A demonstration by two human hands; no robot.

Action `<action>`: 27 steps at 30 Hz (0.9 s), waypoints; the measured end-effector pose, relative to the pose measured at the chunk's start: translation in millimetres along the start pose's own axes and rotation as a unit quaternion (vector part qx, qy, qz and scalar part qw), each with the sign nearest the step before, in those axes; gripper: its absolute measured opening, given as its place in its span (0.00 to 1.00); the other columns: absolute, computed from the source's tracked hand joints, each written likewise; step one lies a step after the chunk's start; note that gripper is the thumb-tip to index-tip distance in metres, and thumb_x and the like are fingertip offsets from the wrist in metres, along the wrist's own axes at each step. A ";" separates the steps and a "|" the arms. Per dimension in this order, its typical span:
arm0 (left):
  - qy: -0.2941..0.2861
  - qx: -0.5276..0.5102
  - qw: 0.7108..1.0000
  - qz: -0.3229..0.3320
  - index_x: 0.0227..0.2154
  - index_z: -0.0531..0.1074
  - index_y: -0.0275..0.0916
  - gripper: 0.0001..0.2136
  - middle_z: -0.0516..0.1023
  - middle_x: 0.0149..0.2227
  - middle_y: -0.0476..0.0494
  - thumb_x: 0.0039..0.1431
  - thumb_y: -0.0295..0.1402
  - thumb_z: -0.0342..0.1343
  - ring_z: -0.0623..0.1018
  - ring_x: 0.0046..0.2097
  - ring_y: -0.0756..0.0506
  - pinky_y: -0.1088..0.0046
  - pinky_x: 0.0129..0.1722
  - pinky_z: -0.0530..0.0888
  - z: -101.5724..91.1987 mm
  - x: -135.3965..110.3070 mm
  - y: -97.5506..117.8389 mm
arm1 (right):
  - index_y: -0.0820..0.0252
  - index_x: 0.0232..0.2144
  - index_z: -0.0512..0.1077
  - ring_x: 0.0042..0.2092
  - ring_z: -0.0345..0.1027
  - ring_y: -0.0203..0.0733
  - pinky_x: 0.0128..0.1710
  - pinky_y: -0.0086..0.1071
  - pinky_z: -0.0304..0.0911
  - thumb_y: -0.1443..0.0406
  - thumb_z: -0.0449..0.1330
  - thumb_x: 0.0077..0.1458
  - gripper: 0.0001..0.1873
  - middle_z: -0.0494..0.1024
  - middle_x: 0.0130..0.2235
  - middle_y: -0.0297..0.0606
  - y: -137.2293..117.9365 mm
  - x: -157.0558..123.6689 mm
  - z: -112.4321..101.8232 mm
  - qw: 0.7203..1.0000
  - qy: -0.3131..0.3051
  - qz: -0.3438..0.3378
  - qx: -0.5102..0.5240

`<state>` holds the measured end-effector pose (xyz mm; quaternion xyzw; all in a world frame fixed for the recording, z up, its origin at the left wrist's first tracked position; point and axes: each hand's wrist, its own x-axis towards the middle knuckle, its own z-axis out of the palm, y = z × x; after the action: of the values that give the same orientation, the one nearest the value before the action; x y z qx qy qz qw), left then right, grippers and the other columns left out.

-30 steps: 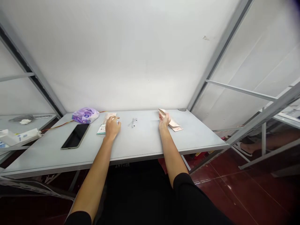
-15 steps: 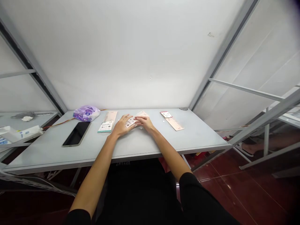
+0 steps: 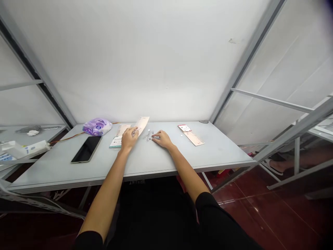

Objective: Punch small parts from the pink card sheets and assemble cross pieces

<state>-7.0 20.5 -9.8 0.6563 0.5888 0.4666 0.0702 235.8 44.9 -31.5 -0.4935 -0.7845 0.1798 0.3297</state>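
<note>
My left hand (image 3: 128,138) grips a long pale pink paper strip (image 3: 142,125), which tilts up and away from the table. Under that hand lies a flat white and green packet (image 3: 116,141) with a pale strip along it. My right hand (image 3: 161,139) rests palm down on the grey table (image 3: 221,152), holding nothing. Its fingertips are at or very near a small transparent ruler with dark markings (image 3: 149,136). Further right lie a pale pink ruler-like strip (image 3: 195,139) and a small red and white card (image 3: 184,128).
A black smartphone (image 3: 86,149) lies left of my left hand, and a purple plastic bag (image 3: 97,126) sits at the back edge. An orange cable (image 3: 65,139) runs left to a white device (image 3: 36,147) on a lower shelf. White panels in metal frames surround the table.
My hands have parted from the table's middle. The left moved left and lifted the paper strip, and the right drew back, uncovering the small ruler.
</note>
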 end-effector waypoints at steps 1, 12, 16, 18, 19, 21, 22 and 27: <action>-0.003 0.000 1.000 0.001 0.50 0.80 0.40 0.18 0.81 0.52 0.39 0.64 0.39 0.52 0.77 0.56 0.39 0.58 0.63 0.69 0.6 -0.1 -0.8 | 0.52 0.41 0.85 0.43 0.69 0.42 0.50 0.37 0.66 0.62 0.69 0.57 0.09 0.74 0.42 0.40 1.1 0.4 1.1 1.000 -0.008 0.006 -0.010; -0.022 0.006 0.999 -0.029 0.51 0.79 0.41 0.18 0.81 0.51 0.39 0.64 0.39 0.52 0.78 0.53 0.39 0.60 0.60 0.71 -3.1 -1.0 4.4 | 0.51 0.46 0.82 0.41 0.70 0.39 0.47 0.34 0.67 0.61 0.66 0.62 0.10 0.73 0.47 0.39 0.8 -1.5 2.7 0.999 -0.031 -0.025 -0.011; -0.024 0.009 0.999 -0.029 0.50 0.80 0.42 0.17 0.81 0.50 0.40 0.64 0.40 0.52 0.78 0.53 0.39 0.59 0.60 0.71 -2.6 -1.4 4.4 | 0.53 0.42 0.83 0.43 0.70 0.40 0.48 0.34 0.66 0.62 0.63 0.64 0.08 0.73 0.46 0.40 -0.8 -0.9 2.8 0.998 -0.044 -0.033 -0.034; -0.024 0.009 0.999 -0.028 0.50 0.80 0.42 0.18 0.81 0.50 0.39 0.64 0.40 0.52 0.78 0.52 0.39 0.59 0.60 0.71 -2.6 -1.4 4.0 | 0.53 0.43 0.82 0.43 0.70 0.39 0.48 0.34 0.66 0.63 0.61 0.66 0.09 0.74 0.47 0.40 -2.2 -1.8 2.8 0.997 -0.042 -0.049 -0.047; -0.024 0.010 0.999 -0.028 0.50 0.80 0.41 0.18 0.81 0.50 0.39 0.64 0.41 0.52 0.79 0.52 0.39 0.59 0.60 0.71 -2.8 -1.4 4.0 | 0.54 0.43 0.82 0.43 0.70 0.39 0.48 0.34 0.65 0.64 0.60 0.66 0.09 0.74 0.48 0.40 -3.0 -2.4 2.8 0.996 -0.039 -0.056 -0.052; -0.022 0.011 0.999 -0.031 0.50 0.80 0.41 0.18 0.81 0.51 0.39 0.63 0.41 0.52 0.79 0.52 0.39 0.59 0.60 0.71 -3.5 -1.3 4.2 | 0.55 0.43 0.81 0.42 0.70 0.38 0.49 0.34 0.65 0.64 0.59 0.67 0.10 0.73 0.49 0.40 -4.5 -3.6 2.6 0.996 -0.035 -0.063 -0.054; -0.022 0.012 0.999 -0.032 0.50 0.80 0.41 0.19 0.81 0.51 0.39 0.63 0.41 0.52 0.79 0.52 0.39 0.59 0.60 0.71 -3.8 -1.2 4.5 | 0.55 0.42 0.81 0.42 0.70 0.38 0.49 0.34 0.66 0.64 0.59 0.67 0.10 0.73 0.49 0.40 -5.1 -4.1 2.2 0.996 -0.034 -0.063 -0.048; -0.023 0.014 0.999 -0.034 0.50 0.80 0.41 0.18 0.81 0.50 0.38 0.63 0.40 0.52 0.79 0.52 0.39 0.60 0.59 0.72 -3.6 -1.3 4.8 | 0.56 0.40 0.83 0.47 0.71 0.40 0.50 0.33 0.68 0.66 0.67 0.57 0.07 0.74 0.49 0.41 -7.0 -4.1 -3.7 0.997 -0.055 -0.039 0.031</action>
<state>-5.9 16.3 -5.4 0.6473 0.6156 0.4402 0.0909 235.0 38.0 -26.1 -0.4414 -0.8141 0.2177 0.3082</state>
